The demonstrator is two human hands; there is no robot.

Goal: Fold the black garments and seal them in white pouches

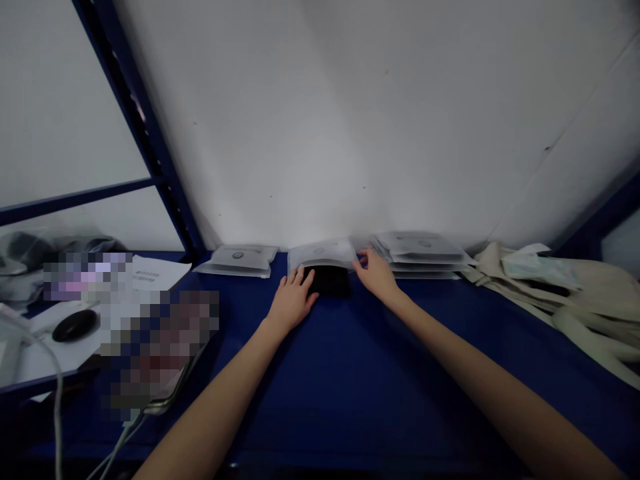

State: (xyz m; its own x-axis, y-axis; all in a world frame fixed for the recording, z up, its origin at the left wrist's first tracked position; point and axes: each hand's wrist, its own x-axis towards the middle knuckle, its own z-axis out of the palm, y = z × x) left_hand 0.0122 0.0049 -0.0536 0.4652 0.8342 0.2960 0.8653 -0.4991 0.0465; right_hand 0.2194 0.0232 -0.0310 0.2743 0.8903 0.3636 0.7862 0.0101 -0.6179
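Left hand [293, 300] lies spread, palm down, fingertips on the near edge of a frosted plastic sleeve [320, 257] holding a black item [327, 280]; the item protrudes toward the person. Right hand [375, 275] rests at the sleeve's right edge, fingers slightly curled; cannot tell whether it pinches the plastic. Sleeve lies flat on a navy table [350, 373], between a left stack of sleeves [243, 260] and a taller right stack [417, 253], which almost touches the right hand. Far right: cream cloth bags [565, 293]. Far left: black computer mouse [75, 325] on white paper [60, 340].
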